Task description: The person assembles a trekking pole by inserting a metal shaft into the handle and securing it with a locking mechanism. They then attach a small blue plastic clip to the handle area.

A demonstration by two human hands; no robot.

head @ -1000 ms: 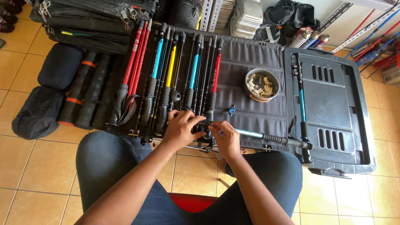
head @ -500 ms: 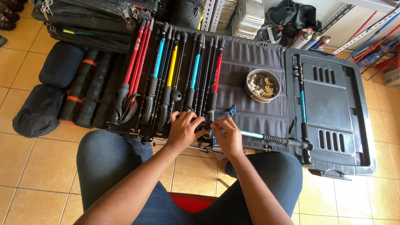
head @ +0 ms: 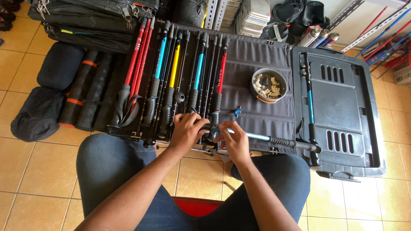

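While both hands meet at the near edge of the grey mat (head: 257, 55), a trekking pole (head: 274, 139) lies crosswise along that edge, its black handle end toward the black plastic lid (head: 342, 102) on the right. Left hand (head: 187, 130): grip closed around the pole's dark clamp end. Right hand (head: 233, 141): fingertips pinched on the silver-blue shaft just beside the clamp. Small blue part (head: 237, 112) sits loose on the mat, just beyond the hands. Metal bowl of small parts (head: 268, 84) stands farther back, near the mat's right edge. Row of coloured poles (head: 180, 77) lies lengthwise on the left half.

Risk, judged: the pole overhangs the near edge; a slack hold could let it roll off onto the tiles. A sideways swing of the shaft could knock the blue part off the mat.
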